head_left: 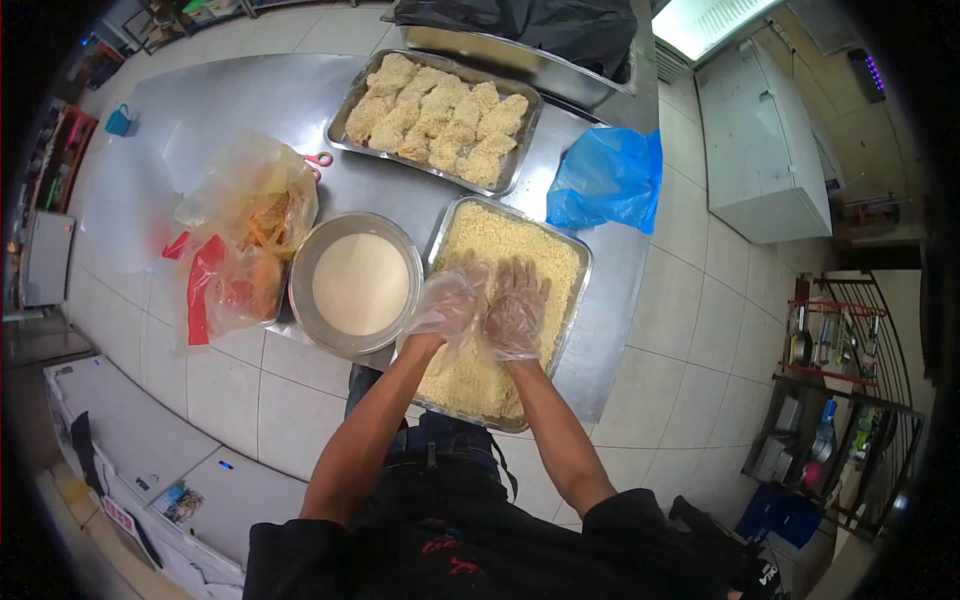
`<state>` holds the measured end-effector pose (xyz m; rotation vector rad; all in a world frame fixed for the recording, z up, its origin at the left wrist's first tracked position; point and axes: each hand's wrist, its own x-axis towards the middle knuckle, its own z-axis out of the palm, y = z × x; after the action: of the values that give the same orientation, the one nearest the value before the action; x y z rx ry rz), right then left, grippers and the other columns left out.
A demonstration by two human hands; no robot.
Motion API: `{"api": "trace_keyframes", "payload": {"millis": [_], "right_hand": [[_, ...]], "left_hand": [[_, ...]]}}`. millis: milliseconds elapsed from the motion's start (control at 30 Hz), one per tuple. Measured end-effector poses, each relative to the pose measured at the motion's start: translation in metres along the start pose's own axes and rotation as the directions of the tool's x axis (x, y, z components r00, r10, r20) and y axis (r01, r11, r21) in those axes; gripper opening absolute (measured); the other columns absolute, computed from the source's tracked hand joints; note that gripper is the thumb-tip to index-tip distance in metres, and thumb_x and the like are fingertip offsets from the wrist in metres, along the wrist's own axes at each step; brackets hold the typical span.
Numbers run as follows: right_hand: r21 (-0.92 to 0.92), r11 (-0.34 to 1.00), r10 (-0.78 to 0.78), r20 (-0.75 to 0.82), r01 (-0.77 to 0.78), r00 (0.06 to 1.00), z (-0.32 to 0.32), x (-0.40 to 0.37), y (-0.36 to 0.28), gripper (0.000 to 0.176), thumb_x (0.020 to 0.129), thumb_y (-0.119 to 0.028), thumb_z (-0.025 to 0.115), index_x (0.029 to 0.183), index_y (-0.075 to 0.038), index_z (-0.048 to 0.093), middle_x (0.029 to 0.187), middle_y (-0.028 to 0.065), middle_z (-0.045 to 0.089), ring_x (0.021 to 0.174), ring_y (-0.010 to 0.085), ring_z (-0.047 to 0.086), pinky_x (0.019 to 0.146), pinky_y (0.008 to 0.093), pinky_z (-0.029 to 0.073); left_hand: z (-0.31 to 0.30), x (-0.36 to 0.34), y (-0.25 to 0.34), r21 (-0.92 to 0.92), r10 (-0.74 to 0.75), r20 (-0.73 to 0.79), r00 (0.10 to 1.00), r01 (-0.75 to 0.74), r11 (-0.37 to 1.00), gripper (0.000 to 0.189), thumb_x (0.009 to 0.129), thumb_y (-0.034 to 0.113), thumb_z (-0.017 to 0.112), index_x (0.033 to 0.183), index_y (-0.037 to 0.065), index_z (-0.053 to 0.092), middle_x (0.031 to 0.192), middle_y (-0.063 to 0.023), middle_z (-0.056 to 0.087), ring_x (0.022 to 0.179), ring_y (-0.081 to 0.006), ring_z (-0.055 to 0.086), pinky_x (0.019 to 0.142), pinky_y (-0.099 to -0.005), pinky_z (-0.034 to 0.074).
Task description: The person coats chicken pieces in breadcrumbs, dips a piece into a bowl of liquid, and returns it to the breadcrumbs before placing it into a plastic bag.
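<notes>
Both my hands wear clear plastic gloves and press palm-down into a metal tray [583, 262] filled with pale yellow breadcrumbs [470, 378]. My left hand [455, 298] lies flat, fingers stretched toward the tray's middle. Beside it, my right hand [516, 308] rests with its fingers spread. Whether anything is buried under the palms is hidden. A round metal bowl [302, 312] of creamy batter [360, 284] stands just left of the crumb tray. Beyond the crumbs, a second tray [345, 140] holds several crumb-coated pieces [437, 118] in rows.
A blue plastic bag [606, 180] lies right on the steel table [215, 90]. Left of the bowl are clear plastic bags [262, 190] with orange-brown contents and red-handled scissors [320, 160]. A black-covered metal container [500, 48] stands at the back. A white chest freezer [760, 150] is on the right.
</notes>
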<state>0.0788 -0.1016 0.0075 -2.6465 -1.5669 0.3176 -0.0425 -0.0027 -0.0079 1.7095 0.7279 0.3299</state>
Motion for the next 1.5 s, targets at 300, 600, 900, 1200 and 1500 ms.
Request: {"api": "trace_keyframes", "payload": {"millis": [300, 600, 900, 1200, 1500], "right_hand": [[-0.015, 0.995, -0.095, -0.151, 0.094, 0.984, -0.007, 0.021, -0.002, 0.072, 0.098, -0.050, 0.036, 0.155, -0.010, 0.019, 0.162, 0.0152, 0.012, 0.149, 0.0371, 0.006, 0.106, 0.0755, -0.001], [0.049, 0.988, -0.131, -0.197, 0.144, 0.972, 0.008, 0.029, -0.014, 0.061, 0.096, -0.045, 0.045, 0.143, -0.007, 0.044, 0.148, 0.0190, 0.039, 0.141, 0.0376, 0.027, 0.114, 0.0607, 0.014], [0.293, 0.784, 0.444, 0.350, -0.547, 0.825, -0.054, 0.002, 0.028, 0.079, 0.088, -0.065, 0.051, 0.119, 0.007, 0.061, 0.114, 0.0256, 0.064, 0.114, 0.0359, 0.059, 0.095, 0.0413, 0.047], [0.819, 0.060, 0.006, 0.572, -0.571, 0.821, 0.007, 0.008, 0.066, 0.074, 0.077, -0.052, 0.078, 0.126, 0.001, 0.060, 0.118, 0.0103, 0.065, 0.109, 0.0238, 0.061, 0.094, 0.0354, 0.048], [0.630, 0.751, 0.024, 0.273, -0.198, 0.962, -0.081, -0.008, 0.023, 0.044, 0.077, -0.029, 0.074, 0.110, 0.000, 0.066, 0.111, 0.0214, 0.067, 0.097, 0.0302, 0.066, 0.087, 0.0411, 0.052]], "left_hand": [[0.006, -0.040, 0.037, 0.567, -0.067, -0.167, 0.984, 0.151, 0.810, 0.035, 0.098, 0.028, 0.045, 0.121, 0.008, 0.062, 0.109, -0.0172, 0.065, 0.097, -0.0316, 0.062, 0.085, -0.0436, 0.049], [0.070, -0.066, -0.012, 0.271, 0.001, -0.491, 0.871, 0.152, 0.951, 0.040, 0.096, 0.027, 0.054, 0.123, -0.003, 0.057, 0.119, -0.0220, 0.061, 0.105, -0.0335, 0.060, 0.096, -0.0464, 0.044], [0.072, -0.031, 0.000, 0.406, 0.170, -0.607, 0.777, 0.119, 0.906, 0.050, 0.100, 0.026, 0.045, 0.144, 0.002, 0.041, 0.151, -0.0232, 0.034, 0.142, -0.0380, 0.029, 0.117, -0.0478, 0.022], [0.075, -0.015, 0.012, 0.140, 0.083, -0.548, 0.832, -0.007, 0.990, 0.045, 0.102, 0.023, 0.044, 0.144, 0.009, 0.044, 0.146, -0.0167, 0.045, 0.133, -0.0324, 0.045, 0.110, -0.0381, 0.036], [0.021, -0.017, 0.036, 0.241, 0.056, -0.498, 0.865, 0.076, 0.968, 0.037, 0.100, 0.020, 0.046, 0.134, 0.006, 0.055, 0.133, -0.0147, 0.059, 0.114, -0.0310, 0.061, 0.094, -0.0368, 0.048]]}}
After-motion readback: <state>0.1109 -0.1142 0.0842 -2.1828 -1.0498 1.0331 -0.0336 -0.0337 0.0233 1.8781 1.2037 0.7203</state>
